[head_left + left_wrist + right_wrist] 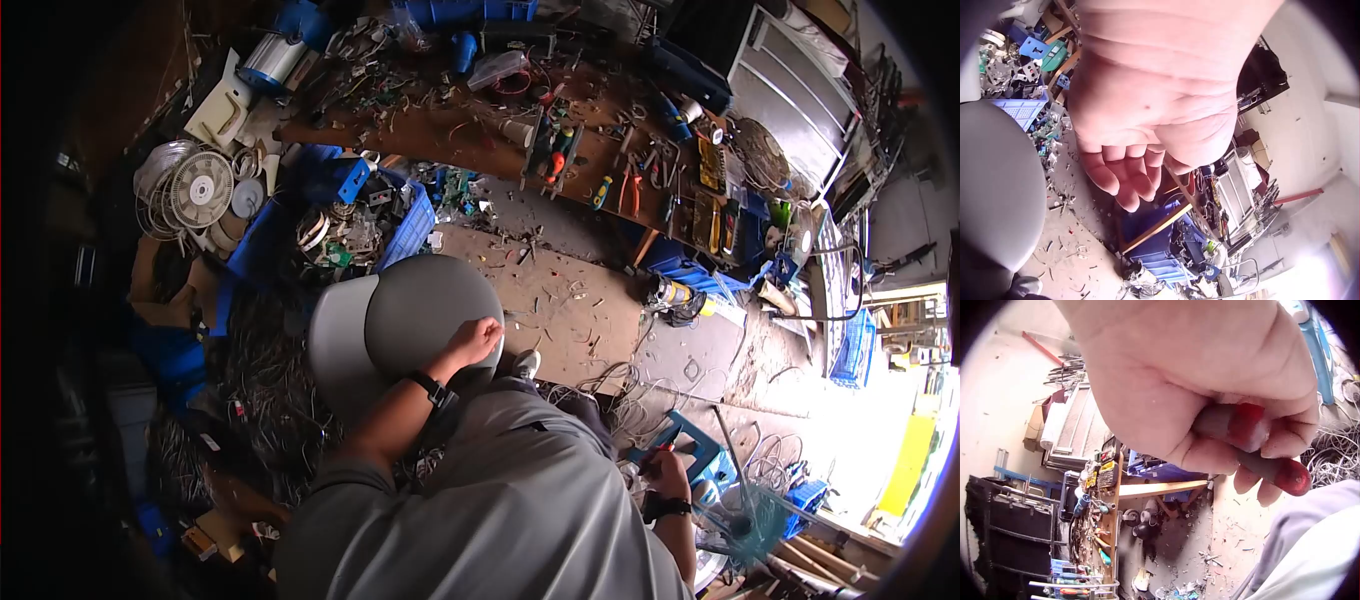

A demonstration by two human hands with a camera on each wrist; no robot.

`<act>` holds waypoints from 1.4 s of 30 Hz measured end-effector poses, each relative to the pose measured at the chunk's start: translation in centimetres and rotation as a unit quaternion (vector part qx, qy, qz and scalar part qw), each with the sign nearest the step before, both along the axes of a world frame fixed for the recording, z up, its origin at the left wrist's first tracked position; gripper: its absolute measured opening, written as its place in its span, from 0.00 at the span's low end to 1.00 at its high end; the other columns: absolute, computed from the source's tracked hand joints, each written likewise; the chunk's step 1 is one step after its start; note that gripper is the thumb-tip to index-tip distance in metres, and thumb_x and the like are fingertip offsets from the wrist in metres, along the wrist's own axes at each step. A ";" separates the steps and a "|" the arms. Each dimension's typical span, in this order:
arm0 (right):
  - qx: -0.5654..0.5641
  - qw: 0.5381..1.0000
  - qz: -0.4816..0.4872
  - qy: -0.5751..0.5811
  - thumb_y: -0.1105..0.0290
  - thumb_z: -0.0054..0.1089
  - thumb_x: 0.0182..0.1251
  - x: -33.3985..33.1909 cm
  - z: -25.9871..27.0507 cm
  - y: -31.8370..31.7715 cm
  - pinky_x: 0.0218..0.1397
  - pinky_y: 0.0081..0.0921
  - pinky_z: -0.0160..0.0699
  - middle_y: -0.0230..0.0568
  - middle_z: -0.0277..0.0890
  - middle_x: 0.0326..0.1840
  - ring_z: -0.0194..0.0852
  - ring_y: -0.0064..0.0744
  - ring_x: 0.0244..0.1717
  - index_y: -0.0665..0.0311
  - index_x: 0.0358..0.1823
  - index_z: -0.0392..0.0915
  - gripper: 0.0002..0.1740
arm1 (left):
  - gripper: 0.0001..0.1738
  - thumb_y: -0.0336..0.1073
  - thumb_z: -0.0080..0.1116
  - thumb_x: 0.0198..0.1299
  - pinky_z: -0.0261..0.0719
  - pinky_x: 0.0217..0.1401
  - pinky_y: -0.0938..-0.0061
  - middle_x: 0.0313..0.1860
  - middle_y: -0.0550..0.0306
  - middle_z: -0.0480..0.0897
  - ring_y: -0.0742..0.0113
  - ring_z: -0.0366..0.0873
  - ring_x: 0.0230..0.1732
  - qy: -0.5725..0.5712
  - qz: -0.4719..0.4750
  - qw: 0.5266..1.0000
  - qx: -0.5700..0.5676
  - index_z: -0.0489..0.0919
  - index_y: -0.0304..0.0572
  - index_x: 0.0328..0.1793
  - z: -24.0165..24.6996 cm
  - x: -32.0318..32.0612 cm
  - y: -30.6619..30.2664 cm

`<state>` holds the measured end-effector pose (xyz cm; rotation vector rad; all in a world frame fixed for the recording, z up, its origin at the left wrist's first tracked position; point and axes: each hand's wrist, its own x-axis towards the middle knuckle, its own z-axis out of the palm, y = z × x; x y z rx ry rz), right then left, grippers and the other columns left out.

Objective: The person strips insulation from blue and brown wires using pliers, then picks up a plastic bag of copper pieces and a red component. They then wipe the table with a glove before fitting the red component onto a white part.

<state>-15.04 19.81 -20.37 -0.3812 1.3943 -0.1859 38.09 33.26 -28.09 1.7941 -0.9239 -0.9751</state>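
Observation:
My left hand is held over a smooth grey rounded seat. In the left wrist view its fingers hang loosely curled, with nothing in them. Down at my right side, my right hand grips a pair of pliers by two grey handles with red ends. In the right wrist view the handle ends stick out from the curled fingers, while the palm hides the rest of the tool. A teal frame-like object lies close beside the right hand.
A workbench ahead carries screwdrivers, pliers and scrap. Blue crates full of parts stand before it. Fan parts are piled at left, wire bundles below them. Loose cables and clippings lie on the floor board.

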 end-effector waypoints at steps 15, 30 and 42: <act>-0.077 0.967 0.227 0.089 0.74 0.48 0.52 20.6 -1.2 -29.6 0.26 0.30 0.78 0.50 0.79 0.35 0.82 0.44 0.32 0.72 0.50 0.70 0.21 | 0.06 0.36 0.61 0.60 0.79 0.37 0.63 0.33 0.50 0.85 0.51 0.84 0.37 -0.237 0.245 0.938 0.064 0.80 0.43 0.39 3.7 19.4 -14.9; -0.014 0.821 0.490 0.291 0.71 0.50 0.61 35.4 -7.7 -34.2 0.15 0.27 0.64 0.41 0.81 0.29 0.78 0.29 0.20 0.68 0.37 0.76 0.08 | 0.09 0.38 0.59 0.58 0.80 0.42 0.57 0.38 0.48 0.85 0.47 0.82 0.40 -0.309 0.113 0.927 0.182 0.82 0.47 0.44 2.6 41.6 -25.0; -0.080 0.799 0.524 0.284 0.81 0.51 0.49 44.3 -19.5 -23.9 0.21 0.27 0.71 0.41 0.78 0.25 0.76 0.29 0.22 0.66 0.33 0.74 0.08 | 0.20 0.53 0.61 0.58 0.81 0.33 0.55 0.27 0.46 0.84 0.45 0.83 0.32 -0.505 0.062 0.851 0.132 0.82 0.42 0.32 -4.8 57.3 -30.0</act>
